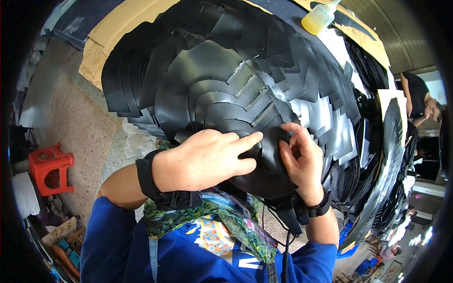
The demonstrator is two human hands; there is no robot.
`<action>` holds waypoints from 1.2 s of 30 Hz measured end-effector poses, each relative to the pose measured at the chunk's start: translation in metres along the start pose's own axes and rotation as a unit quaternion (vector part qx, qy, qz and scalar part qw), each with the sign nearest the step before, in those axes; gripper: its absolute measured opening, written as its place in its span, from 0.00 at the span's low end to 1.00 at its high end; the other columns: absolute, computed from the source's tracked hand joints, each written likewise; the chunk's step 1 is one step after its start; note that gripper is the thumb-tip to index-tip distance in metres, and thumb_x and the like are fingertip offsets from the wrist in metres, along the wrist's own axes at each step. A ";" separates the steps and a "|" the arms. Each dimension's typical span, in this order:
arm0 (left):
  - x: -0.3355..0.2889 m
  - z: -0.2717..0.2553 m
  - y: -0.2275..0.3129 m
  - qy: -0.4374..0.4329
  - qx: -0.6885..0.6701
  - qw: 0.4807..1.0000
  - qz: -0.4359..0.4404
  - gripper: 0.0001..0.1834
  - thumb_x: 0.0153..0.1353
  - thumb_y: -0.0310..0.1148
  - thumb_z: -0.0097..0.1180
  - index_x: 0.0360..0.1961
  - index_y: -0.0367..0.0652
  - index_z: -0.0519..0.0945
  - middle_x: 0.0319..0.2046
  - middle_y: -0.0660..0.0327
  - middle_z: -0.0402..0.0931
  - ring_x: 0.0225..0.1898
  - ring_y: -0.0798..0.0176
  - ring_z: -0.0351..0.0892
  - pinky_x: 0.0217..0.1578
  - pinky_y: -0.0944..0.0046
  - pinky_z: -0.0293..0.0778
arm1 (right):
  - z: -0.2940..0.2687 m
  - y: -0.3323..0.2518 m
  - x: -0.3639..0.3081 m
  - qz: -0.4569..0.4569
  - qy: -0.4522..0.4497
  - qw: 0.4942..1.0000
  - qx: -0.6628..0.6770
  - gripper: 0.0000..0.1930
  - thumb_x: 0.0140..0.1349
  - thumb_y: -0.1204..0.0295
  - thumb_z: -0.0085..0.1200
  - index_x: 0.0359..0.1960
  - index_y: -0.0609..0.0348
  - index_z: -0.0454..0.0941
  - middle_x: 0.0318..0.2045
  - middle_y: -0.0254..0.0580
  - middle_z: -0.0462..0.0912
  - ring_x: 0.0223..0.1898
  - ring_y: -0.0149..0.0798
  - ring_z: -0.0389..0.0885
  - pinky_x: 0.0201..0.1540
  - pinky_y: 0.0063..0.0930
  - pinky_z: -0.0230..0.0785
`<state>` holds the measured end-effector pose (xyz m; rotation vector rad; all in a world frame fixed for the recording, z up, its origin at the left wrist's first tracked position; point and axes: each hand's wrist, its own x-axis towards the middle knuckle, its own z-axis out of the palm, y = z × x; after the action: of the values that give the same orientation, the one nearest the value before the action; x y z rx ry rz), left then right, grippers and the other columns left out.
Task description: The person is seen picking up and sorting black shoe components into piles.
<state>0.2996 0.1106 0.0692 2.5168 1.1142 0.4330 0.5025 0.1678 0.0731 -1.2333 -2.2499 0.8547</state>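
Before me lies a pile of overlapping black sheet pieces (207,61), thin and leather-like with curved and stepped edges. My left hand (198,160) rests palm down on the nearest black sheet piece (270,160), its index finger and thumb stretched apart on the surface. On that piece's right side is my right hand (304,158). Its thumb and index finger are apart, with their tips touching the sheet, while the other fingers curl inward. Pale, shiny strips (247,85) run along the stepped edges just beyond my hands. Part of the nearest piece is hidden beneath my left hand.
A squeeze bottle (318,19) with yellow liquid stands at the far right of the pile. Cardboard (111,35) lies beneath the pile's left side. A red stool (52,170) stands on the floor at left. Another person (417,99) is at the far right.
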 end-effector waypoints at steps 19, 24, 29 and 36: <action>-0.016 -0.013 0.007 -0.015 -0.063 0.998 -0.005 0.22 0.32 0.28 0.58 0.36 0.44 0.74 0.54 0.49 0.60 0.32 0.56 0.73 0.30 0.61 0.71 | 0.005 0.007 0.003 -0.102 -0.002 0.981 -0.163 0.20 0.49 0.77 0.50 0.47 0.54 0.70 0.22 0.41 0.70 0.20 0.42 0.73 0.23 0.31 0.67; -0.053 -0.028 0.025 0.116 -0.367 0.902 -0.196 0.22 0.44 0.22 0.51 0.45 0.38 0.70 0.44 0.55 0.71 0.43 0.59 0.72 0.44 0.64 0.67 | 0.000 0.003 0.002 -0.154 -0.016 0.927 -0.342 0.21 0.48 0.72 0.52 0.48 0.51 0.71 0.20 0.39 0.67 0.19 0.39 0.72 0.22 0.31 0.67; -0.070 -0.017 0.033 0.278 -0.568 0.720 -0.286 0.17 0.55 0.25 0.50 0.47 0.34 0.69 0.42 0.61 0.72 0.43 0.69 0.69 0.45 0.68 0.65 | -0.021 -0.022 0.007 -0.237 0.006 0.963 -0.129 0.14 0.44 0.74 0.57 0.35 0.59 0.72 0.22 0.40 0.67 0.22 0.38 0.69 0.25 0.29 0.63; -0.049 0.017 0.038 0.325 -0.611 0.688 -0.218 0.16 0.59 0.29 0.49 0.47 0.36 0.68 0.42 0.64 0.71 0.42 0.72 0.68 0.42 0.70 0.66 | 0.013 -0.057 0.001 -0.117 -0.212 0.954 0.178 0.18 0.45 0.69 0.62 0.32 0.62 0.65 0.25 0.39 0.68 0.23 0.32 0.71 0.26 0.23 0.66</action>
<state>0.2996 0.0461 0.0640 0.8650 1.0060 1.3981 0.4601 0.1408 0.1031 -0.6477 -2.3501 1.4579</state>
